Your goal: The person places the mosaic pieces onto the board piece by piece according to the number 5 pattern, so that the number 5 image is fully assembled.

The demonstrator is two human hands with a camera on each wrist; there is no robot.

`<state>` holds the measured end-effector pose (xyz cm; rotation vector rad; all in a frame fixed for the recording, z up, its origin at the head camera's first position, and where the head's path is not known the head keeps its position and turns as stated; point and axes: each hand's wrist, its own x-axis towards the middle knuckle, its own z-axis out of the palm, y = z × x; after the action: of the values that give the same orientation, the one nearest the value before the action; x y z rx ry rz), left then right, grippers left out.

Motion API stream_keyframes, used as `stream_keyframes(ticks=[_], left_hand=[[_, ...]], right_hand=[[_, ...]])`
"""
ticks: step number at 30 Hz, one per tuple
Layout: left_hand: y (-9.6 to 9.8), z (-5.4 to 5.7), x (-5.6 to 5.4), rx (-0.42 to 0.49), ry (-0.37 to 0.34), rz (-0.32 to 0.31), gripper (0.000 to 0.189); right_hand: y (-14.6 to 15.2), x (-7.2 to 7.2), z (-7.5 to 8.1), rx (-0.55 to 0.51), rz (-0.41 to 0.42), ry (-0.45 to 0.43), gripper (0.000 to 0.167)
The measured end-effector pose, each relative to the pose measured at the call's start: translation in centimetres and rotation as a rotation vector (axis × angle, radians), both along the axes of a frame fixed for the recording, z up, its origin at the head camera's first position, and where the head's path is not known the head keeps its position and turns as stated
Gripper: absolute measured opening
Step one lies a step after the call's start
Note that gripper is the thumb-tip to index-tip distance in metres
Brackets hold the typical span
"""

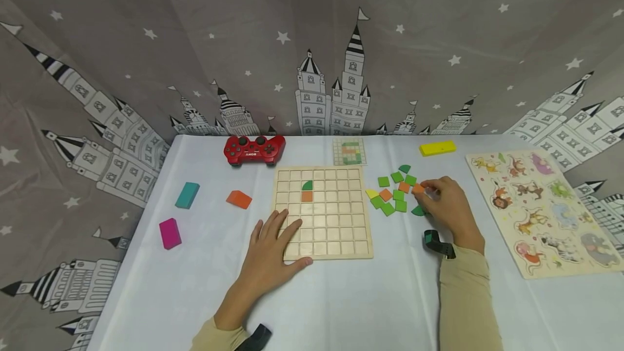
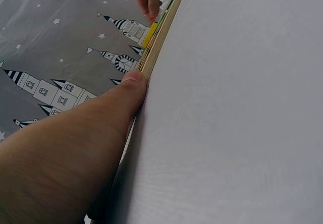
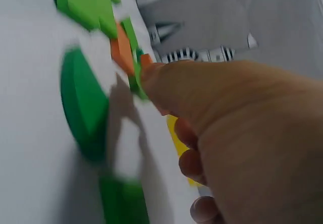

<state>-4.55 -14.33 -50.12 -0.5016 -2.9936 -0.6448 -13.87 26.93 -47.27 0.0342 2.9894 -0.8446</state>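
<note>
While the loose tiles lie scattered to the right of the wooden grid board, an orange tile sits at their right edge, pinched between thumb and finger of the right hand, a narrow grip. Close by lie green squares, two more orange ones, a yellow piece and dark green rounded pieces, one of them partly under that hand as I look down.

On the board, a green quarter-round sits just above an orange square. The left hand lies spread across the lower left corner, its grip wide and holding nothing; those fingers stand in the way of several cells there.

Beyond the board, a small pattern card shows green and orange shapes. Near it is a red game controller, where I can read SONY. Further right are a yellow block and an animal puzzle; off to the left, an orange block, a teal block and a pink block rest on the white-covered tabletop. A grey curtain printed with castles and stars hangs behind.
</note>
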Motion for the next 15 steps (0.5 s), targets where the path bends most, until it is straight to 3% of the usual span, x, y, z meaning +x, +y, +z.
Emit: stream_keyframes(ticks=[3, 8, 15], left_hand=[[0.0, -0.1, 0.0, -0.013, -0.002, 0.003, 0.085], [0.0, 0.0, -0.1, -0.018, 0.006, 0.004, 0.086], [0.0, 0.1, -0.1, -0.023, -0.038, 0.006, 0.086]], right_hand=[[-2.2, -0.5, 0.1, -0.019, 0.037, 0.027, 0.04], [-8.0, -1.0, 0.2, -0.046, 0.173, 0.094, 0.039], [-15.9, -0.5, 0.8, -0.05, 0.326, 0.114, 0.033]])
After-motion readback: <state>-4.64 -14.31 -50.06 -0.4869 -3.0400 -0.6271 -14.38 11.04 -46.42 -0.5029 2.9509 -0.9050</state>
